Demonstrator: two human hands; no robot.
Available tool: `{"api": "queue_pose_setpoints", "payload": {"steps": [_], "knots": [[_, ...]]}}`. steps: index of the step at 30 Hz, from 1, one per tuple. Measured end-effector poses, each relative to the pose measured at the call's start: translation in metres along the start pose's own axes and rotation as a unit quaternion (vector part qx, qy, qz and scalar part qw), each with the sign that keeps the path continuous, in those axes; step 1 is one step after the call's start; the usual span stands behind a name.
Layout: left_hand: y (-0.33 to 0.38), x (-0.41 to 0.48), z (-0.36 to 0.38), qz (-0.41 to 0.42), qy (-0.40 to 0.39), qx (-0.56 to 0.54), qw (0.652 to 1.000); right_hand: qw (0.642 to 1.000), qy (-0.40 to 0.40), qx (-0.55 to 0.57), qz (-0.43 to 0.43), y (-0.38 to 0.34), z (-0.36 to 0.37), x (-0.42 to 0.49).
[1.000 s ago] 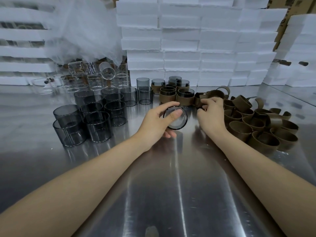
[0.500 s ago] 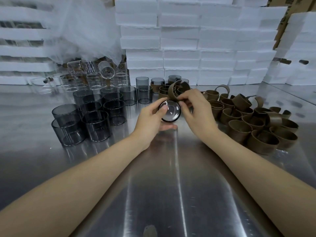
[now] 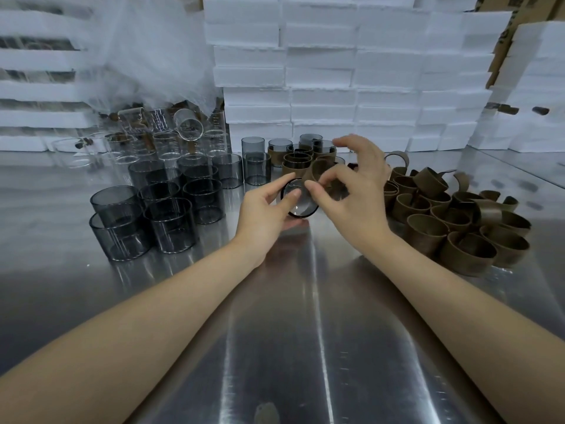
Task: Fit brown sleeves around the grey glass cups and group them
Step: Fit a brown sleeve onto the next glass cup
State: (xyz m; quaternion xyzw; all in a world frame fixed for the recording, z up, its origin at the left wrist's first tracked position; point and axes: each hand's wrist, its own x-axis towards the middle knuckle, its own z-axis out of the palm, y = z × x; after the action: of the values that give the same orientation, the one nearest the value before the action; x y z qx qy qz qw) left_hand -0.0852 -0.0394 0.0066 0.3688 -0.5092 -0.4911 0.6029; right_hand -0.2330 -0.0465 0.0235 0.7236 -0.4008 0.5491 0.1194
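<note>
My left hand (image 3: pixel 265 217) grips a grey glass cup (image 3: pixel 301 205) held on its side above the steel table, its round base facing me. My right hand (image 3: pixel 351 191) pinches a brown sleeve (image 3: pixel 319 171) at the cup's far upper edge; whether the sleeve sits on the cup I cannot tell. Several bare grey cups (image 3: pixel 159 209) stand at the left. Cups that wear sleeves (image 3: pixel 298 159) are grouped behind my hands. A heap of loose brown sleeves (image 3: pixel 458 221) lies at the right.
Clear glass cups (image 3: pixel 146 139) stand at the back left under a plastic bag. Stacked white foam boxes (image 3: pixel 351 71) wall off the back and right. The shiny steel table (image 3: pixel 290 347) stretches toward me between my forearms.
My right hand took a sleeve from the pile and brought it to the cup. My left hand lifted and turned the cup so its base faces me.
</note>
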Motion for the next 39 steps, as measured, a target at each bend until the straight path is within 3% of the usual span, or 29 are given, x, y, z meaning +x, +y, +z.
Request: {"api": "queue_pose_setpoints", "payload": {"steps": [6, 13, 20, 22, 26, 34, 39], "knots": [[-0.001, 0.001, 0.002, 0.016, -0.021, 0.038, 0.999, 0.991, -0.127, 0.047, -0.003, -0.001, 0.005, -0.006], [0.005, -0.002, 0.003, 0.017, -0.031, 0.057, 0.998, 0.990, -0.123, 0.038, 0.066, -0.001, 0.003, -0.004], [0.004, -0.004, 0.006, 0.050, -0.068, 0.128, 0.988, 0.988, -0.138, 0.052, 0.043, -0.001, 0.001, -0.005], [0.004, -0.004, 0.006, 0.046, -0.054, 0.106, 0.992, 0.976, -0.149, 0.132, 0.085, -0.003, 0.003, -0.004], [0.005, -0.003, 0.005, 0.025, -0.024, 0.046, 0.998, 0.926, -0.086, 0.287, 0.231, -0.003, 0.004, 0.001], [0.006, -0.004, 0.003, 0.024, -0.021, 0.064, 0.997, 0.884, -0.127, 0.322, 0.316, 0.001, 0.003, 0.002], [0.006, -0.004, 0.005, 0.031, -0.024, 0.096, 0.995, 0.892, -0.118, 0.287, 0.329, 0.001, 0.000, 0.006]]}}
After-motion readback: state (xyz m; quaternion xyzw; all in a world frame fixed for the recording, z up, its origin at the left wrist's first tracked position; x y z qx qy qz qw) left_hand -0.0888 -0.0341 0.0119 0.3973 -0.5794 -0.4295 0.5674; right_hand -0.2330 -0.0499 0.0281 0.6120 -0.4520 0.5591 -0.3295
